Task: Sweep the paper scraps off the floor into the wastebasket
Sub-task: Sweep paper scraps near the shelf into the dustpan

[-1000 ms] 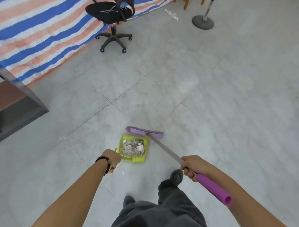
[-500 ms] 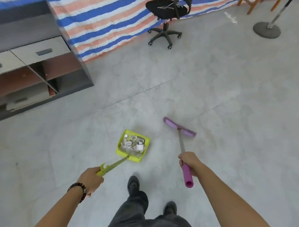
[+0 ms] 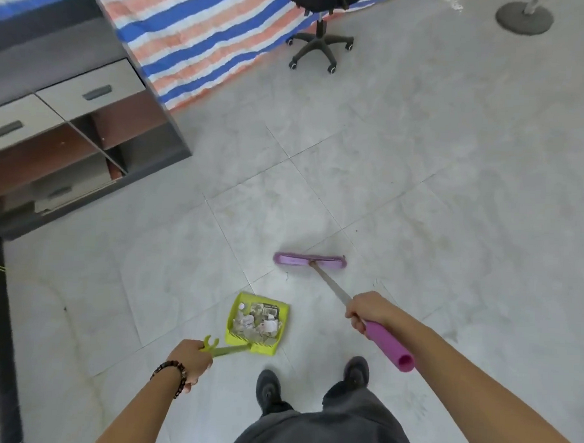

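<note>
Left hand (image 3: 191, 359) grips the dustpan (image 3: 257, 323) handle, fingers curled round it. Scraps (image 3: 257, 325) piled inside the pan, which sits low over the tiles just ahead of the shoes (image 3: 270, 387). Right hand (image 3: 368, 311) wrapped round the broom (image 3: 310, 260) shaft above the purple grip; broom head on the floor beyond the pan, apart from it. Cabinet (image 3: 71, 111) far left, chair (image 3: 320, 45) at top. Wastebasket not seen.
</note>
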A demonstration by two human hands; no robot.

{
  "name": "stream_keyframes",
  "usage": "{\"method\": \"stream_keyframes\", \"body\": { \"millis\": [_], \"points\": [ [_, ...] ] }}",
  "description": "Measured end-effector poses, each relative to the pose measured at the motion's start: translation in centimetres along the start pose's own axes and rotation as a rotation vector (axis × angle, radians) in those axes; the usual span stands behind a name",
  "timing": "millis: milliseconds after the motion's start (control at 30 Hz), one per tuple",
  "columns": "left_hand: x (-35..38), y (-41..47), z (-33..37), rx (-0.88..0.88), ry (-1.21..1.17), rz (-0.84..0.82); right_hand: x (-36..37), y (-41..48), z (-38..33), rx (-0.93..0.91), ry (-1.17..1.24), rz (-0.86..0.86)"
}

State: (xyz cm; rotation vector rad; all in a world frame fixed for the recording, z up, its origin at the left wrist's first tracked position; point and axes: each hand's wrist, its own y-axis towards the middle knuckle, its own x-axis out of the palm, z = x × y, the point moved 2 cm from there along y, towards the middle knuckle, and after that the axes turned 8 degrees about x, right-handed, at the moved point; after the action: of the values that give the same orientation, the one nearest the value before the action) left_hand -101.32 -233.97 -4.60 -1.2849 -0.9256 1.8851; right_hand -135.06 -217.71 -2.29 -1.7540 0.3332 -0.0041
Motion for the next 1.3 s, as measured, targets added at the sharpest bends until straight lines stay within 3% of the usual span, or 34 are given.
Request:
{"method": "stream_keyframes", "body": {
  "millis": [300,500,667,867,1133,1300],
  "points": [
    [-1.1,0.3,-6.0,-0.05,-0.1,-0.065,9.8,-0.1,-1.1,-0.07,0.132,0.033],
    [0.5,1.3,-5.0,0.02,-0.098,-0.069,16.8,0.0,3.6,-0.008,-0.154,-0.003],
    [-0.4,2.3,-5.1,-0.002,-0.124,-0.071,14.9,-4.6,5.0,0.097,-0.1,-0.177],
    [-0.3,1.5,-6.4,0.008,-0.191,-0.061,9.0,-7.4,3.3,0.2,0.057,-0.203],
    [-0.3,0.5,-6.4,-0.135,-0.45,-0.257,11.9,-5.2,4.1,0.108,0.169,-0.177],
    [-0.3,0.5,-6.1,-0.146,-0.541,-0.306,15.3,-1.7,6.0,0.19,0.161,-0.1]
  ]
}}
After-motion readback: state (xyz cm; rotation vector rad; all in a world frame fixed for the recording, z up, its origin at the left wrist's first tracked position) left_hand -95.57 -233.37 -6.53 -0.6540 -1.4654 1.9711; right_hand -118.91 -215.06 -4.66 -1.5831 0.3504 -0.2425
